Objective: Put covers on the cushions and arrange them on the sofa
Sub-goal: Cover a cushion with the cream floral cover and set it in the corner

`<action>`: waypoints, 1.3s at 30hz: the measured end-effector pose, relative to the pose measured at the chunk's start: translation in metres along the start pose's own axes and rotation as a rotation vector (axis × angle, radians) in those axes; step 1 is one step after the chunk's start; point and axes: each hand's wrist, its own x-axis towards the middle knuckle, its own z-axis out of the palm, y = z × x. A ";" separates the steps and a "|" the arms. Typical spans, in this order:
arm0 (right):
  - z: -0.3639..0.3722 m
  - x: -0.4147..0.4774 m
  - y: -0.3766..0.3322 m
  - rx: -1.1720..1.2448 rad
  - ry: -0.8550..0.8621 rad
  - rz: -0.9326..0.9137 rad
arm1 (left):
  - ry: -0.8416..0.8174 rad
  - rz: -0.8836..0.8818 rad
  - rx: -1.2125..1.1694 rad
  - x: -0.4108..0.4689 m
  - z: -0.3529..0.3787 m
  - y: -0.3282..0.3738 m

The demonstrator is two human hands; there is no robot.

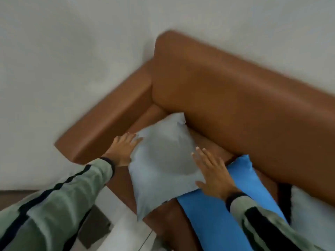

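A pale grey-blue cushion (163, 163) lies on the seat of a brown leather sofa (235, 91), in the corner by the armrest, one corner against the backrest. My left hand (121, 149) rests flat against the cushion's left edge, fingers spread. Over its right edge my right hand (212, 171) lies open, palm down. A bright blue cushion (223, 214) lies just to the right, partly under my right forearm. At the far right a white cushion (311, 211) shows in part.
The sofa armrest (108, 124) runs along the left, with a light wall (72, 51) behind it. Below the sofa's front edge are white floor tiles and a dark patch (101, 225). The image is blurred.
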 end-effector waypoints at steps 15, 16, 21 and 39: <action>0.055 0.082 -0.005 0.572 0.181 0.399 | 0.180 -0.090 -0.660 0.063 0.074 -0.070; 0.034 0.086 -0.001 0.723 0.258 0.445 | 0.224 -0.080 -0.798 0.068 0.053 -0.078; -0.074 0.126 0.024 0.944 0.541 0.582 | 0.269 -0.005 -0.984 0.115 -0.079 -0.107; -0.069 0.188 0.070 0.644 0.245 0.699 | 0.150 -0.059 -0.303 0.189 -0.086 -0.061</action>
